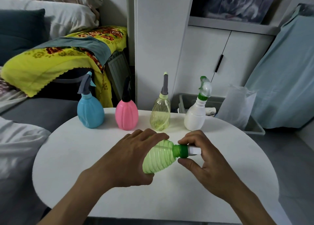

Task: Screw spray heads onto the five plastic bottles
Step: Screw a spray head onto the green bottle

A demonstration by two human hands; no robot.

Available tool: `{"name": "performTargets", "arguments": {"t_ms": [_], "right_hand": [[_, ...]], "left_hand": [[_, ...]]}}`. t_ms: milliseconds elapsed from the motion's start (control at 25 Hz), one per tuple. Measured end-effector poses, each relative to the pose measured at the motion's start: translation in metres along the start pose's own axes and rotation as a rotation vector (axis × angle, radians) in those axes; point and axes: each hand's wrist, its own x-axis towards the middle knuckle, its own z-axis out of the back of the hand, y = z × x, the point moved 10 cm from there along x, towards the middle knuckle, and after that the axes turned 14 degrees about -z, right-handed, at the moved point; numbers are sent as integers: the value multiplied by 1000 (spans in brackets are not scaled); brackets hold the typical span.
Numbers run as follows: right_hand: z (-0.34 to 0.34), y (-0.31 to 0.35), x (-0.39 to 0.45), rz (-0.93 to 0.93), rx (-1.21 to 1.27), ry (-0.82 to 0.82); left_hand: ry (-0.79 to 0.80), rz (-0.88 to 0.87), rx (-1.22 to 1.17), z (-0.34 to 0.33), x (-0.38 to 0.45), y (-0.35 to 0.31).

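- Head view, progress: four bottles stand upright in a row at 12 o'clock on the tabletop (71, 156), each with a spray head already on — blue bottle (90, 113), pink bottle (126, 117), yellow bottle (160, 116), white bottle (195, 117).
- The fifth, the green bottle (158, 157), lies tilted on its side near the tabletop's centre, neck pointing to 3 o'clock, held between both hands.
- Its green collar (184, 150) sits on the neck, with a white part of the head showing past it; whether the thread is fully tight I cannot tell. By my reading this is the last head, so the task looks almost done.
- Left hand (130, 158): fingers curled over the body of the green bottle, thumb below, gripping it steady.
- Right hand (209, 158): fingers narrow, index above and thumb below pinching the collar, placed for twisting.
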Motion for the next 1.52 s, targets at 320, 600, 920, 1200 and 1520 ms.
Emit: {"name": "performTargets", "arguments": {"t_ms": [320,600,920,1200,1520], "right_hand": [[-29,16,-11,156,-343,117],[-6,24,-6,82,-88,72],[-6,26,-10,85,-162,66],[-5,18,-8,44,-59,69],[31,1,1,-115,407,-64]], "left_hand": [[283,80,-134,-19,-16,17],[92,5,-109,4,-9,3],[60,-41,119,10,-5,-10],[-1,-69,222,17,-5,-16],[-174,93,-142,27,-6,-6]]}}
